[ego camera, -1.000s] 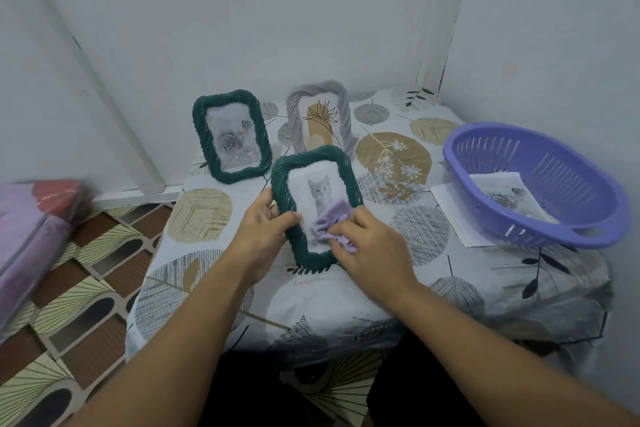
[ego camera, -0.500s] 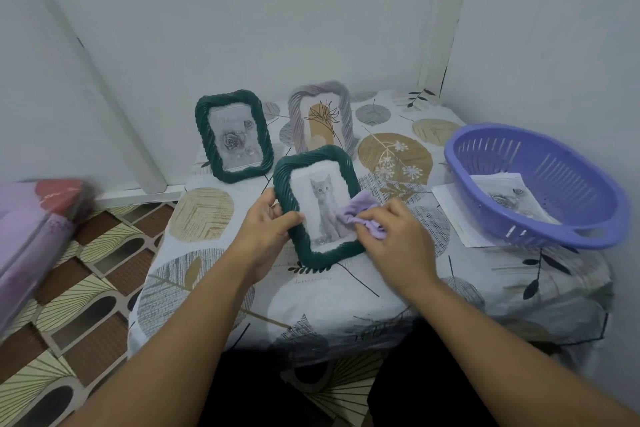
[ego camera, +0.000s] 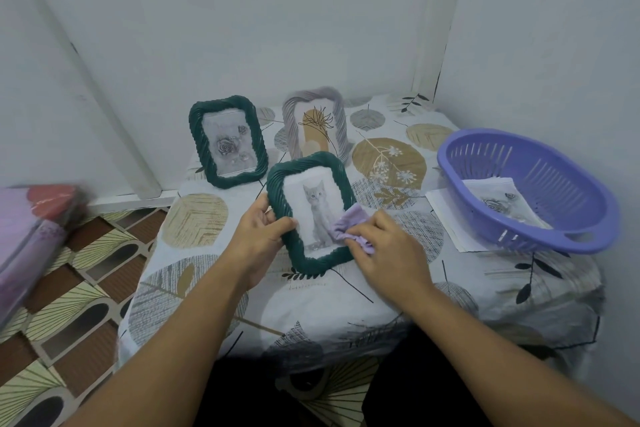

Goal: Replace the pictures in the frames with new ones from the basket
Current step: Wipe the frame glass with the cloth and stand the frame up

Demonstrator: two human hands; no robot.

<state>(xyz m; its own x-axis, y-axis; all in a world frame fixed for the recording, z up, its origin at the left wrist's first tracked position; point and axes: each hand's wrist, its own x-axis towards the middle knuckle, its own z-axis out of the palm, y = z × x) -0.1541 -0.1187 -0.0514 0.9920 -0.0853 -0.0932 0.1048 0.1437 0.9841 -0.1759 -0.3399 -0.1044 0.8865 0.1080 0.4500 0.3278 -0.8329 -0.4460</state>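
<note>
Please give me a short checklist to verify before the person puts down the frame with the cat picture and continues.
1. Left hand grips the dark green twisted-rim frame with the cat picture: ok.
2. Right hand holds the small lilac cloth on the glass: ok.
3. Glass clean: cannot tell.
4. Cat picture sits straight: ok.
5. Free table space beside the green frame with the rose picture and the grey twisted frame: ok.
6. Purple plastic basket holds a print: ok.

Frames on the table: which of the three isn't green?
The pale grey frame at the back, holding a line-drawn plant picture. The rose frame and the cat frame, gripped by the left hand, are both dark green.
</note>
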